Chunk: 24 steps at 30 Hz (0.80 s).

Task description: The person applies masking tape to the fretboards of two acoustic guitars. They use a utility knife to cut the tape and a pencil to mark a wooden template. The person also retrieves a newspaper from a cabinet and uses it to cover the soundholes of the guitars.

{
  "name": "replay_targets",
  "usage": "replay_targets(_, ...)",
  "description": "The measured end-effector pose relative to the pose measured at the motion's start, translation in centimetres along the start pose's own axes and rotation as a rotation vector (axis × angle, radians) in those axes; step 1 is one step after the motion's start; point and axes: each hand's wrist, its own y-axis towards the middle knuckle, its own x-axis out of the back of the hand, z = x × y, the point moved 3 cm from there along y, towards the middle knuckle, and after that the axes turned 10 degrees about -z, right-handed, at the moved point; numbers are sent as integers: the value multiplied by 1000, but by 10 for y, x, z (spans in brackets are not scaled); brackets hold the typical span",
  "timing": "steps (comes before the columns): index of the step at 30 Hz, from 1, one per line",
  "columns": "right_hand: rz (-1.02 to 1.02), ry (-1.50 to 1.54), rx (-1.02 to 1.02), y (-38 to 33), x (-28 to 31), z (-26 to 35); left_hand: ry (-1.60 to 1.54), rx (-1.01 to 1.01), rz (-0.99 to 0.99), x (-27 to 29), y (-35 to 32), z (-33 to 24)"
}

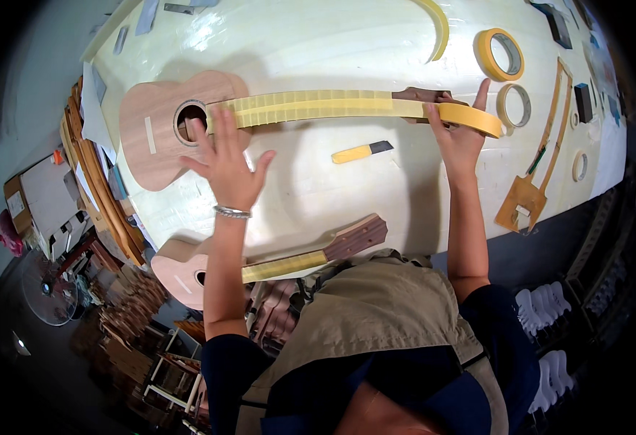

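Observation:
A bare-wood ukulele (142, 109) lies across the worktable, its body to the left and its dark headstock (412, 94) to the right. Yellow masking tape (318, 105) covers the fingerboard. My left hand (234, 174) is spread at the body end of the neck, fingers over the tape's end and beside the sound hole. My right hand (463, 151) grips a roll of yellow masking tape (477, 119) at the headstock, partly hiding it. A strip seems to run from that roll along the neck. A yellow and black utility knife (361, 151) lies below the neck.
A second ukulele (176, 272) with a taped neck lies at the near edge, partly behind my left forearm. At the right are a big tape roll (486, 56), a smaller tape roll (504, 109) and a wooden frame-like tool (515, 199). A fan (46, 288) stands lower left.

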Motion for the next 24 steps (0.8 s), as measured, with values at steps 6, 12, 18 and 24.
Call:
replay_targets(6,-48,-61,136,-10,-11,-11,-285,-201,180,-19,8,-168)
replay_targets(12,-41,-103,209,-12,-10,-13,-344,-3,200,-31,-20,-161)
replay_targets(18,-53,-110,223,-13,-13,-13,-526,43,323,-4,9,-149)
replay_targets(24,-26,-105,227,-12,-12,-13,-1147,536,296,-12,36,-156)
